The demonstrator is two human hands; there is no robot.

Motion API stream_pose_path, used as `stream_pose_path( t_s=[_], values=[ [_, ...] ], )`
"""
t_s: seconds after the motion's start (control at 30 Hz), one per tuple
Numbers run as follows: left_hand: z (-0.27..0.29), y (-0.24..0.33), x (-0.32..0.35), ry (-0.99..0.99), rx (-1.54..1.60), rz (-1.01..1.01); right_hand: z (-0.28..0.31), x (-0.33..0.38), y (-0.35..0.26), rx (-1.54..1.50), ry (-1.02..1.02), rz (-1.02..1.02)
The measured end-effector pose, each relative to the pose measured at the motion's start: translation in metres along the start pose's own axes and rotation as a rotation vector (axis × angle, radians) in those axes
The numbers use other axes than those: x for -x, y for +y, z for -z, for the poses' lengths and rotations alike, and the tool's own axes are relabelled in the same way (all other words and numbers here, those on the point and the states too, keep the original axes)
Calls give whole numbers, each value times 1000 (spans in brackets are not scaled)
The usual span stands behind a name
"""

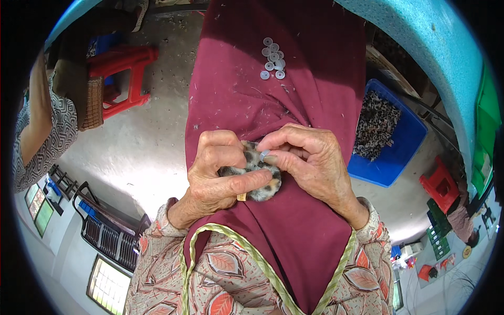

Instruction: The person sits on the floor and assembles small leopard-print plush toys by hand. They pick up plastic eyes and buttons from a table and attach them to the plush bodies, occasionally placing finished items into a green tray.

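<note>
The left hand (218,170) grips a spotted furry piece (269,191); the right hand (313,160) pinches a small plastic disc (263,156), which might slip if that pinch loosens.

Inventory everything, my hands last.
Cloth: one, maroon, over the lap
Furry piece: one, black, white and tan, over the lap
Plastic piece: one, whitish, near furry piece
Plastic discs: about ten, whitish, on cloth
Tub: one, blue, right
Furry bits: uncountable, dark and pale, in tub
Plastic stools: two, red, left and right
Slatted seat: one, dark, lower left
Co-worker: one, patterned clothing, far left
Curved surface: one, turquoise, upper right
Left hand: one, gripping furry piece
Right hand: one, pinching plastic piece
</note>
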State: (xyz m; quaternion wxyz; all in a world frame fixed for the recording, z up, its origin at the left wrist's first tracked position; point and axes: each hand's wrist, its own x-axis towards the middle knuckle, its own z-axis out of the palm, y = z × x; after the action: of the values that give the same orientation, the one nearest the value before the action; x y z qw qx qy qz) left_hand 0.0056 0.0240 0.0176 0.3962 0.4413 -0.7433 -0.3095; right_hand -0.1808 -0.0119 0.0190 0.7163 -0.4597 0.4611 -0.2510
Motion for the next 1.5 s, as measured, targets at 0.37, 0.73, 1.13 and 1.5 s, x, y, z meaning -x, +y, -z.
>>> stream_pose_path(
  t_s=[0.37,0.73,1.13,1.5],
  values=[
    [-2,0,2,16,17,60,2,-2,3,35,-54,145],
    [-2,-1,1,66,27,94,2,0,4,-38,-55,-5],
    [2,-5,4,45,-66,-11,1,3,6,65,-2,118],
    [-6,3,-5,96,-53,93,-3,7,10,-123,31,-50]
  ],
)
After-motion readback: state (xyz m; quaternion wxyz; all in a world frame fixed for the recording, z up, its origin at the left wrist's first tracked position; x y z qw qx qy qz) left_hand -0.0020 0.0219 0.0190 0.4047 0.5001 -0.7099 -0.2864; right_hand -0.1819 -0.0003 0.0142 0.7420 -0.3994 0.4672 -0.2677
